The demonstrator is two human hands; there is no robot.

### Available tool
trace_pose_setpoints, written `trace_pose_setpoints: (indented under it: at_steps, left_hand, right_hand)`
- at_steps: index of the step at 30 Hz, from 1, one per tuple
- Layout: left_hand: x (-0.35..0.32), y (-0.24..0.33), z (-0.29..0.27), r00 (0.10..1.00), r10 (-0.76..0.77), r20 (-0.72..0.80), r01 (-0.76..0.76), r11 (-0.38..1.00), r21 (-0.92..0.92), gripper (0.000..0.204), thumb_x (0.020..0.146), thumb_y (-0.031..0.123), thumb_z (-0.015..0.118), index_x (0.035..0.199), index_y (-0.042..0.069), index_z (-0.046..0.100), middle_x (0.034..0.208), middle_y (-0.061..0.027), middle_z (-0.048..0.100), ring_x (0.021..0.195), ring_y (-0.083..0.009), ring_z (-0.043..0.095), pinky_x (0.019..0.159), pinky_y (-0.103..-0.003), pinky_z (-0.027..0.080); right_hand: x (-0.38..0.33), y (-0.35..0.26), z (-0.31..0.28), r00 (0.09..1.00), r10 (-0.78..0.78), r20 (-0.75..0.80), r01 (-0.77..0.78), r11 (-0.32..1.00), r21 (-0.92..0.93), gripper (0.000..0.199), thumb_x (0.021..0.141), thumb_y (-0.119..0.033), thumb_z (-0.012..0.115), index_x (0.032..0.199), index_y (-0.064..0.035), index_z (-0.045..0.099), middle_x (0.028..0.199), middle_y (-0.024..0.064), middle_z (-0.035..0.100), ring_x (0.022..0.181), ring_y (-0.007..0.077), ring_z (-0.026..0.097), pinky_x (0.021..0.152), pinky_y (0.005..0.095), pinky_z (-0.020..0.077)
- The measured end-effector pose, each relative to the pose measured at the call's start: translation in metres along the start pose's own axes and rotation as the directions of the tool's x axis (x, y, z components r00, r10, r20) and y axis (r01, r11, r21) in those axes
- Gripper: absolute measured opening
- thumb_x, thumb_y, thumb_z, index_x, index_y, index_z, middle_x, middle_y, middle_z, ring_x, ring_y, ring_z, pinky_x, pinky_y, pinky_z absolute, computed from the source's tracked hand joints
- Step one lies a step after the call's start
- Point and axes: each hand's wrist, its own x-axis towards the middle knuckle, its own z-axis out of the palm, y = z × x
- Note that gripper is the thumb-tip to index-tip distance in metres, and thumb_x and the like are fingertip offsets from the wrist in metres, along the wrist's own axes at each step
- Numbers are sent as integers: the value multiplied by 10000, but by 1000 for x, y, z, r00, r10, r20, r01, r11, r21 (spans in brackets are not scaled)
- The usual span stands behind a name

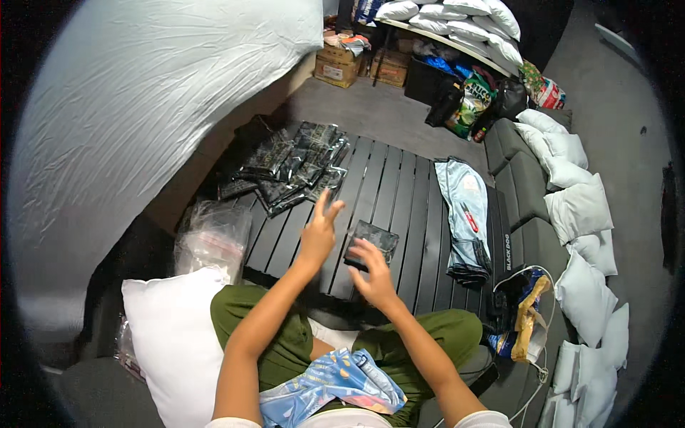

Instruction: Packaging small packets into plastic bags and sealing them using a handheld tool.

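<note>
Just one black packet [378, 236] by one right hand [374, 277].

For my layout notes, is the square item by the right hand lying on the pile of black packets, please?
No, bare table slats show between the square item and the black packets.

White lettering [507, 252] stands on the black table [412, 207] and green bag [471, 108].
</note>
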Motion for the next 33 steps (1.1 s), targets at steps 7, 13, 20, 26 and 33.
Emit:
trace_pose_setpoints:
  at_steps: [7,13,20,26,33]
  left_hand:
    - [16,-58,-9,919,-391,-43,323,812,-487,232,764,-66,473,842,49,658,1165,-139,522,780,-123,578,680,-219,455]
    - [18,-62,-15,714,-674,189,369,133,-920,202,848,9,496,1029,-50,562,956,-82,609,802,-103,577,704,-188,463]
    - [6,-62,-17,870,-493,-10,326,590,-739,245,793,-35,532,1034,-23,576,971,-67,596,857,-125,585,768,-225,455]
    - [-1,-45,-17,940,-340,-11,265,752,-603,292,772,-65,494,1050,-3,561,1072,-81,545,892,-165,583,750,-256,486]
    - [-4,-35,-24,955,-287,-69,214,834,-508,402,765,-70,473,1160,7,481,1173,-119,479,920,-209,575,762,-280,481]
  right_hand:
    - [-82,47,23,429,817,386,-202,-329,922,377,807,-214,576,1084,21,477,1148,163,496,1068,288,492,911,405,400]
    - [-39,62,56,101,960,260,18,-263,965,611,750,-423,640,1145,-27,395,1253,121,393,1206,280,340,992,425,295]
    - [26,66,67,-135,977,167,-222,-194,955,873,772,-507,570,1375,-57,128,1432,103,138,1296,270,204,1032,417,208]
    - [40,75,79,-435,899,-46,-269,-82,960,639,851,-320,530,1315,18,251,1369,203,250,1234,316,311,988,415,318]
    - [-29,65,77,13,968,-249,-155,248,956,516,790,-281,512,1190,5,356,1223,141,381,1061,272,418,904,382,333]
